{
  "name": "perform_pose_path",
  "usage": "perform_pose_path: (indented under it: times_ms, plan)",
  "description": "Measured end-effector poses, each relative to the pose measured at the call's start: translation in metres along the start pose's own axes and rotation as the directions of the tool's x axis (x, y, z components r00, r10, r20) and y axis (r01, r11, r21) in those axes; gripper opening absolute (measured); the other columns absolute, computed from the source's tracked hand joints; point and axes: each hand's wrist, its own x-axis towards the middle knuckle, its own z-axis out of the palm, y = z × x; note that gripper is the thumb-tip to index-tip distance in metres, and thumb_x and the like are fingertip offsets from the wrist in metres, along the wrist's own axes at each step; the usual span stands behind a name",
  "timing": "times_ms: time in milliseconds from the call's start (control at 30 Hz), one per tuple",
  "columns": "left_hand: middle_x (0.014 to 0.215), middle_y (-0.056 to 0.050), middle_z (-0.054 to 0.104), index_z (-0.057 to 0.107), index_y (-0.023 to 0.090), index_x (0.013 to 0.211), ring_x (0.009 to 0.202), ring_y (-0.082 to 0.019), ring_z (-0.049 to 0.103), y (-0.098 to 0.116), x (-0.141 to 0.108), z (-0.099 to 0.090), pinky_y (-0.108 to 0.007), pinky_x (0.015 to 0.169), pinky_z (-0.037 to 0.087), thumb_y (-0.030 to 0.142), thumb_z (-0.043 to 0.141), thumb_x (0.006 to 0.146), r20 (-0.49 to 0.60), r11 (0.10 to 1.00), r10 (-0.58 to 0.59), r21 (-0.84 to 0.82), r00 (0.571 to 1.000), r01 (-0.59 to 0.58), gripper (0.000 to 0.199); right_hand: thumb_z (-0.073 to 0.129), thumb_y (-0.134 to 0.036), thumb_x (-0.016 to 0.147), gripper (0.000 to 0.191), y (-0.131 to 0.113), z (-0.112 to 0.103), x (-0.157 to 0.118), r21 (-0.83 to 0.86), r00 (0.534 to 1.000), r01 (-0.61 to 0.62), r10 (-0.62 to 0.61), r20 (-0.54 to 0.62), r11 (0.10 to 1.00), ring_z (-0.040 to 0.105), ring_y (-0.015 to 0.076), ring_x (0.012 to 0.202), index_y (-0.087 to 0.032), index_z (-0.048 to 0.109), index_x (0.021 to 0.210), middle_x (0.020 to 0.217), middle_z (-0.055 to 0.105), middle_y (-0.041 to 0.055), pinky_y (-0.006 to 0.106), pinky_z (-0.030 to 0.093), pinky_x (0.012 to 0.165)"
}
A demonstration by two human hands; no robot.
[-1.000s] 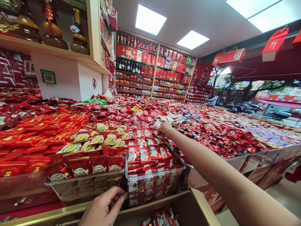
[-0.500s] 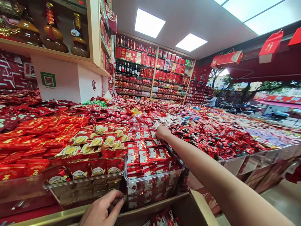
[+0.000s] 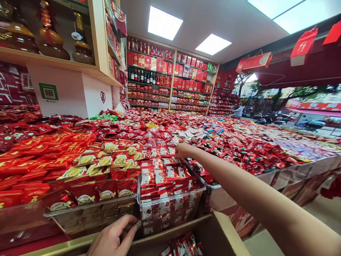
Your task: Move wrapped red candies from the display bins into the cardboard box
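My right hand [image 3: 183, 150] reaches over the back of a clear bin [image 3: 173, 196] full of red and white packets [image 3: 161, 174]. Its fingers point down, pressed together at the packets, and what they hold, if anything, is hidden. Low in the view, my left hand [image 3: 114, 235] has thumb and fingers curled towards each other in front of the bins, above the edge of an open cardboard box [image 3: 226, 231]. Whether something is between those fingers cannot be made out. Several red and white packets [image 3: 183, 246] lie inside the box.
Left of the bin stands another clear bin [image 3: 93, 213] with red and yellow packets. Orange-red packets [image 3: 53, 142] are heaped farther left, dark red ones [image 3: 239, 153] to the right. A wooden cabinet [image 3: 99, 46] overhangs at the upper left. Stocked shelves [image 3: 174, 76] line the back.
The whole view has shifted slightly. My right hand has moved a little along the packets at the back of the bin; my left hand keeps nearly the same place and pose.
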Motion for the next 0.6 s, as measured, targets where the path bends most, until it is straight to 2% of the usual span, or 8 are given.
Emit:
perform_pose_path:
  times_ms: [100,200,400,600]
  plan:
    - [0.079,0.007,0.066,0.054,0.028,0.084,0.071,-0.013,0.059,-0.001,-0.001,0.001,-0.019,0.064,0.040,0.040,0.037,0.082,-0.005,0.999,0.010,0.038,1.000,-0.010,0.021,0.058,-0.027,0.071,0.026,0.000,-0.001,-0.005,0.008,1.000,0.024,-0.023,-0.016,1.000,0.058,0.0221,0.080,-0.009,0.067,0.087,0.085,0.065,0.0120,0.026,0.041,0.065]
    - [0.081,0.007,0.066,0.055,0.029,0.084,0.072,-0.013,0.060,-0.002,-0.001,0.001,-0.019,0.065,0.040,0.039,0.037,0.082,-0.014,0.998,0.009,0.062,1.000,-0.008,0.020,0.057,-0.028,0.071,0.025,0.004,0.001,-0.005,0.037,0.997,0.054,-0.052,-0.050,0.998,0.059,0.0212,0.076,-0.010,0.067,0.085,0.082,0.066,0.0113,0.024,0.039,0.060]
    - [0.084,0.006,0.066,0.054,0.029,0.086,0.077,-0.014,0.060,-0.002,-0.001,0.002,-0.021,0.068,0.040,0.038,0.037,0.082,-0.015,0.996,0.005,0.091,1.000,-0.003,0.020,0.059,-0.043,0.068,0.033,0.007,0.019,-0.004,0.144,0.978,0.183,-0.164,-0.132,0.973,0.058,0.0149,0.074,-0.021,0.065,0.092,0.086,0.066,0.0023,0.019,0.037,0.053]
    - [0.086,0.006,0.066,0.054,0.029,0.086,0.080,-0.015,0.060,-0.001,-0.001,0.002,-0.023,0.068,0.040,0.037,0.036,0.083,-0.027,0.991,0.007,0.132,1.000,-0.003,0.020,0.065,-0.032,0.063,0.025,0.001,0.026,-0.010,0.154,0.955,0.242,-0.208,-0.211,0.958,0.058,0.0191,0.070,-0.018,0.068,0.083,0.076,0.066,0.0060,0.024,0.037,0.055]
